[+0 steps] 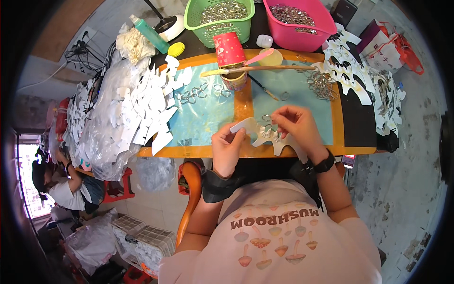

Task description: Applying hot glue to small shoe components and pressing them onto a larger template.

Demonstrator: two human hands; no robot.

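Read as a clock face centred on the white, scalloped, sheet-like cut-out (272, 137), the bare left hand (226, 150) lies between eight and nine o'clock, with its grip closed on that piece: thumb on top, fingers underneath at its left end. The cut-out is held over the near edge of the bench (359, 120), a black-topped one bearing a blue-green mat (203, 123) bordered in orange-brown tape.

The bare right hand (299, 127) is between two and three o'clock, fingers curled in over the cut-out. A small silver wire ring (267, 118) sits at its fingertips, around twelve; whether this grip is pinching the ring is too small to tell.

Towards ten o'clock lie looped silver rings (191, 93) on the mat, and beyond them a heap of white flat cut-outs (151, 106). At eleven stands a red patterned cup (230, 49), tapering upward, with a green plastic basket (193, 21) of shiny metal pieces behind it. Just past twelve is a bright pink plastic basin (309, 41), also holding metal pieces. Between one and two lie a tangle of silver rings (324, 86) and, farther out, more white cut-outs (350, 71).
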